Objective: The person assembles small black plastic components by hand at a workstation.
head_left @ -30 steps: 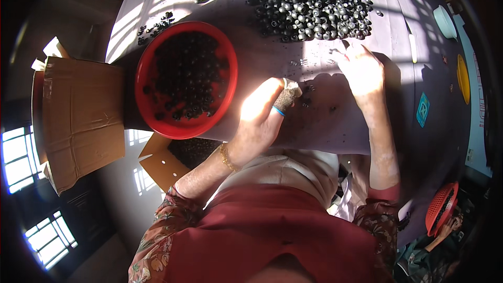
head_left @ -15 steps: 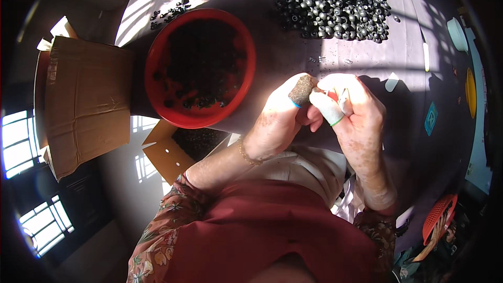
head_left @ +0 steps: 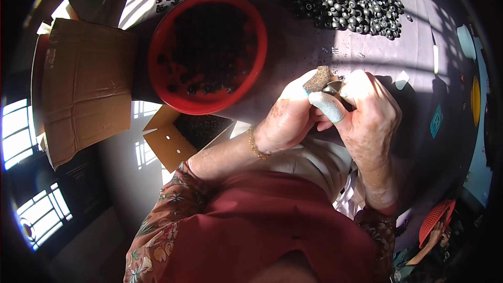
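My left hand (head_left: 291, 110) and my right hand (head_left: 369, 107) meet above the near part of the cloth-covered table, fingers closed. Pinched between them is a small dark round piece (head_left: 329, 89), mostly hidden by the thumbs. A brown speckled finger cover (head_left: 317, 80) sits on my left thumb, a whitish one (head_left: 328, 106) on my right thumb. Whatever else my right fingers hold is too small to name. Beyond my hands lies a pile of dark, shiny round pieces with holes (head_left: 346, 2). To the left, a red basin (head_left: 157, 81) holds many dark pieces.
A tall cardboard box (head_left: 91, 78) stands left of the basin; an open carton (head_left: 166, 137) with dark contents is below it. On the right lie a white-handled tool (head_left: 436, 58), a blue packet (head_left: 436, 121) and a yellow dish (head_left: 476, 99). Another person's hand (head_left: 434, 237) touches a red basket (head_left: 436, 220).
Both hands have shifted slightly right in the picture, and the dark piece between the thumbs now shows. Something red and white seen at the right fingers earlier is no longer visible. The view has shifted.
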Demonstrator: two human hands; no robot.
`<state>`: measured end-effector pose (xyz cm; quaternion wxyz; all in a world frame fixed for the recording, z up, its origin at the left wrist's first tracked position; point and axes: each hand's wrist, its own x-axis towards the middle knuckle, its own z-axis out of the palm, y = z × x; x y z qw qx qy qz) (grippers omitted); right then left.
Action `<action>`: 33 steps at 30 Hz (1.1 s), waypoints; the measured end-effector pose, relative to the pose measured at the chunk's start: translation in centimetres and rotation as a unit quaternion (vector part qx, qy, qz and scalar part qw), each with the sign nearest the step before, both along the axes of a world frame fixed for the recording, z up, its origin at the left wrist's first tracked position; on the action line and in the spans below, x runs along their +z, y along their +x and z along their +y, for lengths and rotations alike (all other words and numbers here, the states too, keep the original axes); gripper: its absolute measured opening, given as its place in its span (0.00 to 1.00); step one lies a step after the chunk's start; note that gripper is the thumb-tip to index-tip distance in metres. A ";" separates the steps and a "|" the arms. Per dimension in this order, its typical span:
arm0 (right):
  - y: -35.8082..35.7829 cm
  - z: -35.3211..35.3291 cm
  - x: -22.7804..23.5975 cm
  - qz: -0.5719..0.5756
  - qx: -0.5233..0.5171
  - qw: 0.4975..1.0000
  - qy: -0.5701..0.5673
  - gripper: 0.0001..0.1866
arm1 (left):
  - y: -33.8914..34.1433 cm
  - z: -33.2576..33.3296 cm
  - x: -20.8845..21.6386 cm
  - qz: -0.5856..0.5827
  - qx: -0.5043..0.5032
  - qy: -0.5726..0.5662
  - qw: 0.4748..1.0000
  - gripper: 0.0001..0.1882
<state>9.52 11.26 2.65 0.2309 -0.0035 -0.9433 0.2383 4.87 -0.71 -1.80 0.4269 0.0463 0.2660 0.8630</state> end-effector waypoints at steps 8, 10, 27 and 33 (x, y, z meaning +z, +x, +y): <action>0.0 0.0 -0.5 -0.006 -0.010 1.000 0.013 0.19 | 0.0 0.2 0.5 -0.018 0.012 -0.050 0.999 0.05; 0.0 0.0 -0.5 -0.014 -0.016 1.000 0.017 0.19 | -0.1 0.1 0.6 -0.007 0.016 -0.088 0.996 0.05; 0.0 0.3 -0.7 -0.004 -0.008 1.000 0.022 0.20 | 0.3 0.3 0.9 -0.004 0.043 -0.074 0.996 0.05; -0.1 0.2 -0.8 -0.017 -0.010 1.000 0.017 0.19 | 0.3 0.2 0.7 0.000 0.042 -0.078 0.996 0.05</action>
